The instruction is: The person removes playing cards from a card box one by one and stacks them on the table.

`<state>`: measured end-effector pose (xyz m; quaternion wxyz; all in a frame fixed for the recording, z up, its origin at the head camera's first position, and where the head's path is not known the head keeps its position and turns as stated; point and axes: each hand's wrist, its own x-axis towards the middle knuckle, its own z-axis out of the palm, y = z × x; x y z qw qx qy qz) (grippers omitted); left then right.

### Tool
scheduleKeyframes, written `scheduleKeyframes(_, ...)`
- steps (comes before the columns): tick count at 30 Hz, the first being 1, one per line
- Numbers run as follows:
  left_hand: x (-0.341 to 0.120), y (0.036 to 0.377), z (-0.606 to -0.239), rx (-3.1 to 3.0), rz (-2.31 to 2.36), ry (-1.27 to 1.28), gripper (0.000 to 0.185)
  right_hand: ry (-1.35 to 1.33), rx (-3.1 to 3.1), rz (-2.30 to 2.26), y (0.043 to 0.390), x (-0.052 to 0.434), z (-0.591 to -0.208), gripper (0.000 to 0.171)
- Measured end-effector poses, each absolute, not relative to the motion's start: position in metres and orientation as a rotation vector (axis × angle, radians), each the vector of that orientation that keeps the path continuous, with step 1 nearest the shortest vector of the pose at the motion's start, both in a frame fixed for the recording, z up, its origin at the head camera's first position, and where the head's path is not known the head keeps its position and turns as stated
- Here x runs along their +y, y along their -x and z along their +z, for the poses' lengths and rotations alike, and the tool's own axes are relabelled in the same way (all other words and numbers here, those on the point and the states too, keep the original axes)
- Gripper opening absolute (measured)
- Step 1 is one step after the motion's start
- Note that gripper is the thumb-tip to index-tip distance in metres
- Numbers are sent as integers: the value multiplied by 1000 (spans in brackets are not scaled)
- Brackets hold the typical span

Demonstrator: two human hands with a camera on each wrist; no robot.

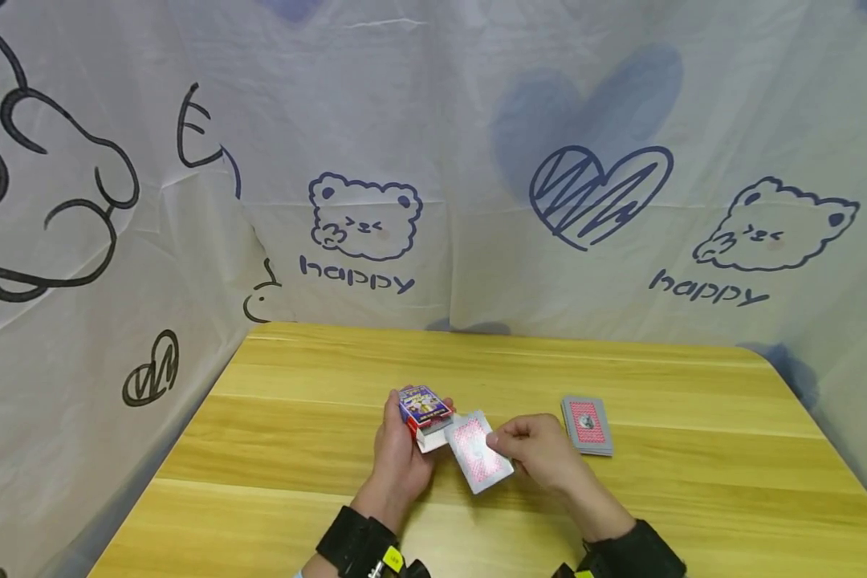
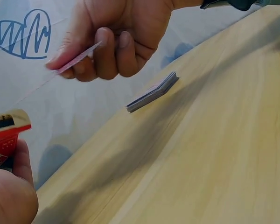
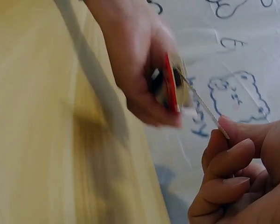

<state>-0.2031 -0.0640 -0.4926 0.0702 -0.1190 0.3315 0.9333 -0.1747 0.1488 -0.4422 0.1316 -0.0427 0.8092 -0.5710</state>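
Observation:
My left hand (image 1: 403, 466) holds a small playing-card box (image 1: 425, 404), blue and gold on its face with a red side and a white end flap. Between the thumb and fingers of my right hand (image 1: 545, 451) a playing card (image 1: 479, 456) with a pink patterned back is pinched. The card's far end lies at the mouth of the box (image 3: 172, 84) in the right wrist view; whether it touches is unclear. Just beyond the right hand, a stack of playing cards (image 1: 588, 425) lies back-up on the table. The box's inside is mostly hidden.
The wooden table (image 1: 296, 417) has rounded far corners. Behind it and on the left hangs a white cloth (image 1: 462, 265) with drawn bears and hearts. Each wrist wears a black strap (image 1: 357, 542).

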Motion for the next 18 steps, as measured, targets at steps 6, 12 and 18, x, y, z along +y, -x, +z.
scheduleKeyframes(6,-64,201,-492,984,2793,416,69,-48,2496,-1618,181,179,-440,18)
scheduleKeyframes(12,-64,199,-492,975,2762,452,70,-179,2642,-1504,190,220,-443,27)
scheduleKeyframes(18,-63,199,-492,973,2749,448,72,-262,2738,-1345,197,264,-446,33)
